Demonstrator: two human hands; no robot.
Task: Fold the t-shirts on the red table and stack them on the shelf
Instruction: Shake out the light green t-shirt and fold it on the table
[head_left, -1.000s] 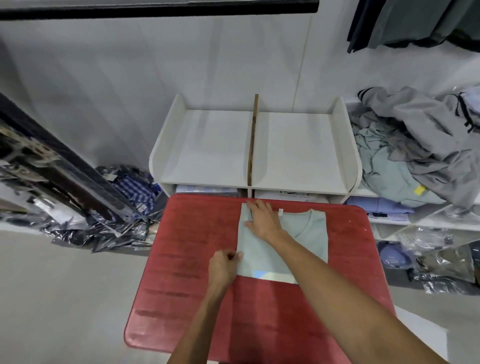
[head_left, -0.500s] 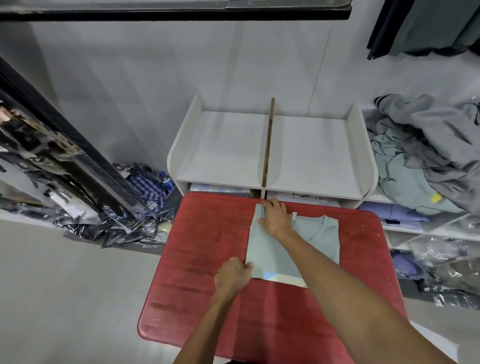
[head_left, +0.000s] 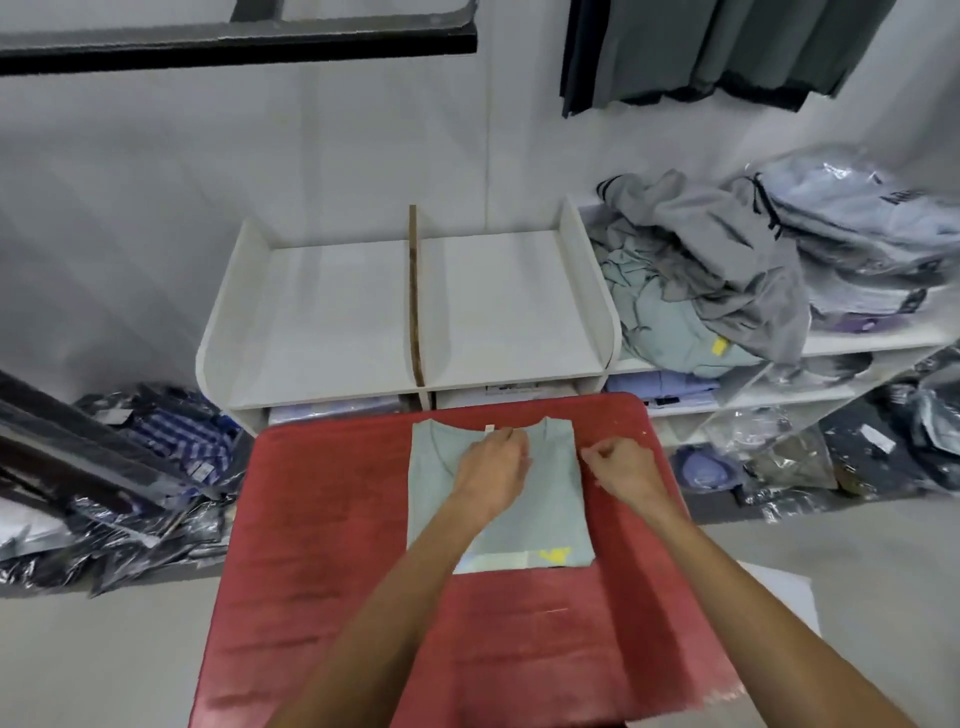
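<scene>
A person works over a pale green t-shirt (head_left: 498, 499) lying flat on a red table (head_left: 322, 545), already narrowed into a tall rectangle with its neckline at the far edge. The left hand (head_left: 491, 475) rests on the middle of the shirt, fingers fairly straight and reaching toward the collar, where a small white tag (head_left: 489, 428) sits just past the fingertips; whether the tips pinch the cloth cannot be told. The right hand (head_left: 621, 465) sits at the shirt's right edge with fingers curled in as if nipping the fold, though the grip itself is hidden. Beyond the fingers stands a white shelf (head_left: 597, 291) split by a brown divider (head_left: 414, 291), both top bays bare, with bagged garments on the level below. Further out from the right hand, a heap of grey and green clothes (head_left: 696, 280) spills across a neighbouring shelf. The likely trouble from here is a lopsided fold: if the right hand pulls before the left pins the cloth, the shirt could slide on the table and the edges drift out of line, leaving a crooked stack. The white tag is too small to read; a yellow mark near the hem and dark lettering on a bagged garment at far right are illegible.
</scene>
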